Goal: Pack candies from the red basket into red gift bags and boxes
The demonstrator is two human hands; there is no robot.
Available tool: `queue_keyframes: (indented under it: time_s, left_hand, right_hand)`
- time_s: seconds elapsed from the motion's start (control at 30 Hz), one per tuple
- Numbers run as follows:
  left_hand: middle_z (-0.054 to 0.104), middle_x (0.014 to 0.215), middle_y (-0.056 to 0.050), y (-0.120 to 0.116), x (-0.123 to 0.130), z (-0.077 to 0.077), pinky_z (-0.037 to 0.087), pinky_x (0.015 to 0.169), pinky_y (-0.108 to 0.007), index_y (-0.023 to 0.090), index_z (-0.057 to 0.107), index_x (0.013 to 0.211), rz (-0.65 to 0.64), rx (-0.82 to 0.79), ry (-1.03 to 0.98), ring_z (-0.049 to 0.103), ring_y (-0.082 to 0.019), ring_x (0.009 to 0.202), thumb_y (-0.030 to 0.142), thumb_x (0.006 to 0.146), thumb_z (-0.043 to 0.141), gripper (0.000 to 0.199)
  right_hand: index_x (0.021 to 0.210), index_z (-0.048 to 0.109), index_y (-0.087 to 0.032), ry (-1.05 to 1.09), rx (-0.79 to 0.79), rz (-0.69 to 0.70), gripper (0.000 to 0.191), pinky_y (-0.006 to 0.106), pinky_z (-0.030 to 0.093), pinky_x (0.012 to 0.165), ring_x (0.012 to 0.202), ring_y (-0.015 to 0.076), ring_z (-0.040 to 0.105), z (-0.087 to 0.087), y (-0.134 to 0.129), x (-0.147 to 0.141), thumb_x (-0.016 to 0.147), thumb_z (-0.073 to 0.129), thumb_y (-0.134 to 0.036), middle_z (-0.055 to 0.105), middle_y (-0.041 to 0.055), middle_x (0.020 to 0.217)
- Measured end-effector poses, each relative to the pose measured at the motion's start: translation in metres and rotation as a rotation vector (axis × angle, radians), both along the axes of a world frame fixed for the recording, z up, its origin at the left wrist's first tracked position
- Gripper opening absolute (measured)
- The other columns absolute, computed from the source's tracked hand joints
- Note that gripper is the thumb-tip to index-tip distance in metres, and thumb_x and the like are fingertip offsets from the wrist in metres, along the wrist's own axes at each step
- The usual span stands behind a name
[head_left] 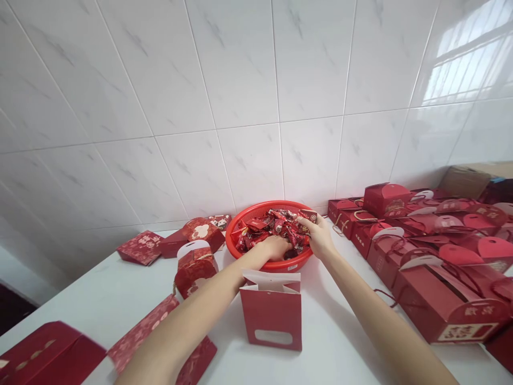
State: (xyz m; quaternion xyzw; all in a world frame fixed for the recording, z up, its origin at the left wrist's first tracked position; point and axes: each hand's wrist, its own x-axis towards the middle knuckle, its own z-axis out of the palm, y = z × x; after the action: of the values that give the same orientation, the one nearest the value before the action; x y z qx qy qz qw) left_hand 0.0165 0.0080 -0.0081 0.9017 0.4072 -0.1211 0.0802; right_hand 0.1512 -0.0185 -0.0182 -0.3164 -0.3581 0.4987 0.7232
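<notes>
A red plastic basket (236, 251) holds a heap of candies in shiny red wrappers (256, 227). My left hand (276, 247) reaches over its near rim into the heap, and its fingers are buried among the wrappers. At the right side of the basket, my right hand (319, 235) has its fingers closed on a red-wrapped candy (308, 215) with printed marks. Just in front of the basket stands a red paper gift bag (272, 315), upright, its white-lined top open and a clear oval window low on its front. What lies inside the bag is hidden.
Rows of red gift boxes (436, 294) with cord handles fill the right side of the white table (320, 347). More red boxes (196, 267) and a flat patterned bag (140, 247) lie at left. A tiled wall (248, 160) rises behind; a cardboard box (465, 179) sits far right.
</notes>
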Motion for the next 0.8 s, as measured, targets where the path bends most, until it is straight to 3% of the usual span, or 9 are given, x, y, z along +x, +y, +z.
queue_keyframes:
  time_s: [0.2,0.8]
  left_hand:
    - [0.075,0.101,-0.011,0.0002,0.0051,0.0035,0.049,0.079,-0.034,0.020,0.074,0.096,-0.048,0.006,0.097,0.070,-0.029,0.094,0.015,0.078,0.061,0.022]
    - [0.072,0.085,-0.007,0.0023,0.0018,0.0026,0.044,0.068,-0.031,0.020,0.069,0.081,-0.081,-0.045,0.027,0.065,-0.024,0.078,0.016,0.075,0.061,0.010]
  right_hand:
    - [0.079,0.070,-0.023,-0.012,0.006,-0.008,0.027,0.032,0.054,0.071,0.077,0.0210,0.068,0.0011,-0.0009,0.0002,0.056,0.082,-0.028,0.074,-0.0010,0.077]
    - [0.084,0.070,-0.023,-0.064,0.019,-0.002,0.027,0.034,0.056,0.075,0.077,0.0210,0.069,-0.0009,0.0026,-0.0022,0.060,0.080,-0.030,0.074,-0.0003,0.079]
